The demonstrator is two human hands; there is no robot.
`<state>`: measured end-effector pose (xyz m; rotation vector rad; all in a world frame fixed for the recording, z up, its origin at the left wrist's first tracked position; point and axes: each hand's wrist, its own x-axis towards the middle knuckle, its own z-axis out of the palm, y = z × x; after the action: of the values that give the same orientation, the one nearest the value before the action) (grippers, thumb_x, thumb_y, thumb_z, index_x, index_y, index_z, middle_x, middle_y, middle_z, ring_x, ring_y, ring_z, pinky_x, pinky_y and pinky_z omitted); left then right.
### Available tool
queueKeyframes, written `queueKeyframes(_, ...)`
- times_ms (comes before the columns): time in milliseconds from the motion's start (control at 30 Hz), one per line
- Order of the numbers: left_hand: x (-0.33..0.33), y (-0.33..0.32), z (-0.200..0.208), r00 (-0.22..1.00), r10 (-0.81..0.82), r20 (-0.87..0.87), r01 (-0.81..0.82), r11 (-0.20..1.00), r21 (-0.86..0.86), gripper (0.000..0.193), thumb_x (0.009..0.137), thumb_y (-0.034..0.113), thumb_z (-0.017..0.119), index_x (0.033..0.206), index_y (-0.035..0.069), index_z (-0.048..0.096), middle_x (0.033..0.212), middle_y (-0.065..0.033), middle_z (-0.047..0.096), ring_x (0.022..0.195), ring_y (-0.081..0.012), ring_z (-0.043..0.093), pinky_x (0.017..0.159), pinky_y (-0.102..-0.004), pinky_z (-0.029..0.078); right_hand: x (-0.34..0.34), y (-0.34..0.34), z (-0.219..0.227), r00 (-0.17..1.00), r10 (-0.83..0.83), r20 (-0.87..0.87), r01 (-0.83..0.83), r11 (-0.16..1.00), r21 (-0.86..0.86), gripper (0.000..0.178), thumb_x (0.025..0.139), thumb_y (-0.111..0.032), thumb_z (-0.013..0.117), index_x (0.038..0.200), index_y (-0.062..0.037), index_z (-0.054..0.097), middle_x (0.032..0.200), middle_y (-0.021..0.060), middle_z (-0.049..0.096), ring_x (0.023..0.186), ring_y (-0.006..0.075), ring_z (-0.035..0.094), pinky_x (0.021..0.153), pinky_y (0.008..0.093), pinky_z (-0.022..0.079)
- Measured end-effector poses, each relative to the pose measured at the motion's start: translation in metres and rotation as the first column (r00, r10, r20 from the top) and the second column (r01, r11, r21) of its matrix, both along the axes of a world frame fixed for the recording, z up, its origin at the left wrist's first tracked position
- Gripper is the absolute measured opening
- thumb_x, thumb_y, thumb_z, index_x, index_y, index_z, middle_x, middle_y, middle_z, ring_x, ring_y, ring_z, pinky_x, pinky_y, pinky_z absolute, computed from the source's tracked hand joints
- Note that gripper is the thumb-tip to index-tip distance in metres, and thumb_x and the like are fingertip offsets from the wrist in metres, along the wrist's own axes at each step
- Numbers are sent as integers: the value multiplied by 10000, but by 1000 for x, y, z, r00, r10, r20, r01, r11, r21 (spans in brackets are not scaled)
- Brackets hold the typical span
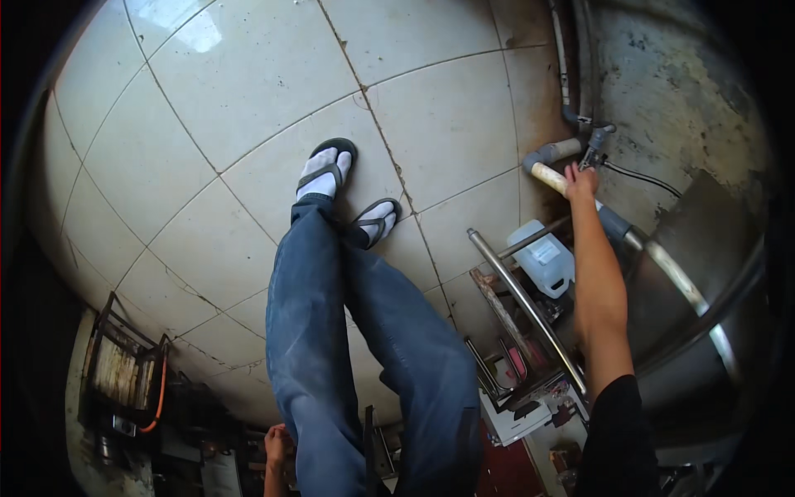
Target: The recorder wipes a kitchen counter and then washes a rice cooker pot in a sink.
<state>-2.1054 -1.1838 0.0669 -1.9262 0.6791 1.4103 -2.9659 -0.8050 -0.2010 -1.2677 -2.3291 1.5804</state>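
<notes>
My right arm stretches to the wall at the right, where my right hand (582, 180) has its fingers on a small metal tap (591, 154). This tap sits beside the grey elbow joint of a white pipe (550, 177), and a thin black hose (642, 177) runs off it. Low in the view, left of my legs, is my left hand (276, 446) with its fingers curled. What it holds, if anything, is too small to make out. Blue trousers (306, 348) cover my legs, and dark flip-flops (335, 157) are on my feet over white socks.
A translucent plastic jerrycan (542, 258) stands under a metal-tube frame (530, 311) at the right. More pipes (563, 66) run up the stained wall (675, 99). At the lower left is a dark metal frame with an orange hose (157, 398). Large pale tiles (248, 108) cover the floor.
</notes>
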Motion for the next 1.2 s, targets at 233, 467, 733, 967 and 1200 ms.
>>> queueKeyframes(233, -70, -14, -71, 984, -144, -108, 142, 989, -28, 225, 952, 241, 467, 932, 59, 598, 744, 41, 556, 595, -43, 469, 518, -212, 375, -33, 92, -20, 999, 38, 3, -24, 689, -725, 341, 981, -332, 327, 935, -41, 498, 645, 64, 517, 593, 185, 553, 568, 289, 500)
queueKeyframes(467, -135, -92, -29, 974, -67, -218, 19, 977, -214, 321, 946, 359, 503, 996, 52, 585, 746, -12, 572, 607, -107, 544, 523, -219, 419, 97, -48, -32, 963, -265, 57, 66, 28, -997, 788, 827, -645, 410, 1240, 24, 470, 1116, 163, 603, 1066, 277, 566, 935, 382, 449)
queueKeyframes(733, -207, -115, 51, 725, -591, -354, 592, 797, -117, 374, 936, 397, 453, 916, 61, 614, 852, -35, 585, 789, -154, 515, 684, -306, 438, 490, -9, 192, 760, -160, 630, 616, 488, -619, 345, 975, -287, 396, 1192, -66, 548, 882, 62, 529, 804, 140, 511, 704, 254, 462)
queueKeyframes(967, -431, -93, 82, 118, -722, -682, 812, 465, -352, 332, 921, 345, 461, 983, 46, 594, 799, -45, 582, 733, -174, 525, 637, -334, 432, 540, -7, 432, 766, 236, 598, -97, 962, -256, 346, 939, -341, 511, 1150, -67, 533, 622, 62, 576, 496, 160, 554, 503, 292, 482)
queueKeyframes(1200, -531, 50, 154, -375, -575, -727, 857, 84, -508, 315, 906, 292, 470, 1050, 31, 573, 746, -54, 579, 677, -195, 535, 590, -361, 426, 614, -17, 689, 504, -731, -460, -36, 514, -857, 408, 933, -358, 509, 1238, -86, 493, 1018, 124, 632, 784, 212, 623, 753, 317, 497)
